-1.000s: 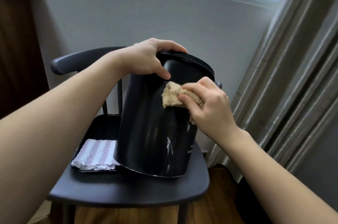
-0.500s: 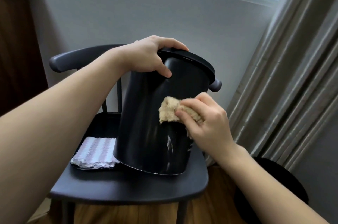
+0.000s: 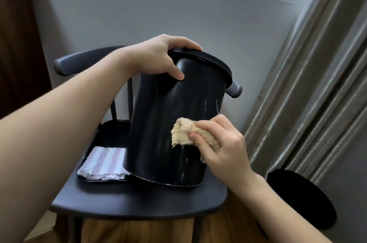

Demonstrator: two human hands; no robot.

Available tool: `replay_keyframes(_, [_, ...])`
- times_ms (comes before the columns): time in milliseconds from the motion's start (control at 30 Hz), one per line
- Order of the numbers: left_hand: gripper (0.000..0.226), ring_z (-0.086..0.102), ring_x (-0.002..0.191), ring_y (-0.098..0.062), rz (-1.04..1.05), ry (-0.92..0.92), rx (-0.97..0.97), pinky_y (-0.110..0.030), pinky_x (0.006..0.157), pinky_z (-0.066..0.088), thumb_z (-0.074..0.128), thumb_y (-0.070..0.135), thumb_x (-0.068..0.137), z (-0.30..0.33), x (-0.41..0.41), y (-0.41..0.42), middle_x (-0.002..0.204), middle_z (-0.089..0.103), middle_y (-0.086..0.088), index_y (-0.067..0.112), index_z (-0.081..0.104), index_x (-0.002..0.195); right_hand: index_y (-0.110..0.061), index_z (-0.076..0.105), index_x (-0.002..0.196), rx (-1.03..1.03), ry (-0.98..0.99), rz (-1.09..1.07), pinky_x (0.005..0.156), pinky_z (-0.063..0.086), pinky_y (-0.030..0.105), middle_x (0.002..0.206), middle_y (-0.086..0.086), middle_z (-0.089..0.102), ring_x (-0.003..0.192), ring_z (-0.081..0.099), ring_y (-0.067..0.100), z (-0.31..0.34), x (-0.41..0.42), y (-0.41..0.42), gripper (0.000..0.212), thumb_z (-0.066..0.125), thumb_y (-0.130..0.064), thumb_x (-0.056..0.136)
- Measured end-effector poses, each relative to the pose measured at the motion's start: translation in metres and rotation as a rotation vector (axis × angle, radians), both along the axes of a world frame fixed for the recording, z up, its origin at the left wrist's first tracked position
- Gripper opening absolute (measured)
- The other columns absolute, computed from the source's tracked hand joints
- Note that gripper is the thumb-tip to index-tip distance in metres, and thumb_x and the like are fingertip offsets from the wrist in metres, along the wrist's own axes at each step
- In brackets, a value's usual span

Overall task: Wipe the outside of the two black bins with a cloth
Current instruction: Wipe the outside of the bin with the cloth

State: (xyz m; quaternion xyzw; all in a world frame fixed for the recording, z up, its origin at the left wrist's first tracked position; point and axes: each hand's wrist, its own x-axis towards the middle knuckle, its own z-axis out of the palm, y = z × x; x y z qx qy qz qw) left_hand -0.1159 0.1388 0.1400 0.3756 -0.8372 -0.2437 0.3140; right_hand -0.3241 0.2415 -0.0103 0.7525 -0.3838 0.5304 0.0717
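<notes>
Nearest to us, the right hand (image 3: 220,149) pinches a bunched tan cloth (image 3: 190,133) between thumb and curled fingers and presses it on the lower side wall of the black bin (image 3: 158,127). We judge the wipe to be mid-stroke on this first bin.

The bin is tilted, top leaning toward 1 o'clock, and only part of its base edge bears on the chair seat (image 3: 139,201). Risk: if the cloth push runs sideways, the base could skid on the smooth seat toward the edge at 3 o'clock. The pale streaks on the wall above and below the cloth look unwiped; a bunched cloth covers little area, so we may miss strips.

At 9 o'clock of the bin base, a black tray (image 3: 87,175) holds a folded striped cloth (image 3: 105,163). The bin's base edge sits at or over the tray's rim; we cannot tell whether they touch. A slip that way could knock the tray.

Farther back, the left hand (image 3: 156,58) grips the bin's rim, fingers curled over the top, thumb on the wall. This hold alone steadies the tilt; loosening it lets the bin rock or fall.

At 4 o'clock, on the floor by the curtain (image 3: 309,83), the second black bin (image 3: 301,199) waits, seemingly untouched. A falling first bin could strike it.
</notes>
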Motion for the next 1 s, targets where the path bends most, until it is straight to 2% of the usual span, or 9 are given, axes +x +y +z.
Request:
replay_keyframes(167, [0.070,0.065,0.110,-0.004,-0.007,0.010,0.004,-0.023,0.093,0.055,0.080,-0.001,0.079,0.000,0.001,-0.001,0.119,0.067,0.020,0.045,0.064,0.129,-0.010,0.073,0.101,0.056,0.100,0.140,0.065,0.052,0.026,0.087,-0.001,0.056,0.074,0.058,0.011,-0.034,-0.004,0.018,0.021,0.072,-0.028,0.091])
replay_keyframes(267, [0.070,0.064,0.110,-0.004,-0.003,0.007,0.000,-0.022,0.093,0.054,0.080,0.000,0.078,-0.001,0.001,-0.002,0.119,0.066,0.020,0.045,0.064,0.129,-0.010,0.075,0.098,0.082,0.163,0.171,0.062,0.052,0.030,0.085,0.000,0.059,0.071,0.059,0.013,-0.025,-0.008,0.016,0.019,0.074,-0.027,0.089])
replay_keyframes(333, [0.070,0.065,0.110,-0.003,-0.003,0.003,-0.006,-0.022,0.094,0.054,0.081,0.000,0.078,0.000,0.001,-0.002,0.119,0.067,0.020,0.046,0.064,0.128,-0.010,0.076,0.097,0.032,0.155,0.120,0.064,0.052,0.030,0.085,0.000,0.060,0.072,0.060,0.013,-0.007,-0.007,0.007,0.017,0.075,-0.025,0.088])
replay_keyframes(467, [0.070,0.064,0.112,-0.006,0.000,-0.011,-0.015,-0.027,0.097,0.053,0.082,0.003,0.077,0.000,-0.004,-0.002,0.121,0.066,0.019,0.046,0.063,0.129,-0.010,0.076,0.095,-0.035,0.019,-0.027,0.065,0.051,0.030,0.082,0.001,0.059,0.069,0.059,0.016,0.016,0.004,-0.006,0.016,0.075,-0.023,0.086])
replay_keyframes(667, [0.070,0.064,0.104,0.003,-0.004,-0.005,-0.006,-0.011,0.082,0.053,0.081,0.000,0.078,0.001,0.002,-0.003,0.114,0.066,0.024,0.044,0.064,0.130,-0.010,0.074,0.094,0.074,0.231,0.202,0.059,0.051,0.033,0.083,0.001,0.057,0.069,0.056,0.015,-0.025,0.001,0.018,0.015,0.075,-0.023,0.088])
replay_keyframes(767, [0.070,0.064,0.107,-0.003,-0.005,0.000,0.002,-0.018,0.089,0.054,0.080,0.001,0.078,0.001,0.003,-0.002,0.118,0.066,0.020,0.044,0.063,0.130,-0.010,0.075,0.095,0.079,0.301,0.224,0.061,0.052,0.032,0.083,0.001,0.059,0.070,0.058,0.016,-0.027,-0.001,0.021,0.017,0.073,-0.026,0.090])
replay_keyframes(933, [0.070,0.065,0.107,-0.003,-0.005,0.006,0.003,-0.018,0.087,0.054,0.081,0.001,0.078,0.000,0.001,-0.003,0.115,0.066,0.023,0.047,0.064,0.128,-0.006,0.074,0.095,0.006,0.057,0.051,0.066,0.053,0.034,0.085,0.003,0.060,0.073,0.060,0.017,-0.003,0.003,0.003,0.017,0.073,-0.021,0.088])
replay_keyframes(1000, [0.069,0.066,0.104,-0.001,-0.009,0.003,0.004,-0.017,0.084,0.055,0.081,0.001,0.078,0.001,0.000,-0.003,0.112,0.066,0.025,0.048,0.064,0.126,-0.006,0.074,0.095,0.039,0.050,0.097,0.066,0.053,0.033,0.086,0.002,0.060,0.074,0.060,0.015,-0.011,0.002,0.007,0.015,0.074,-0.019,0.088])
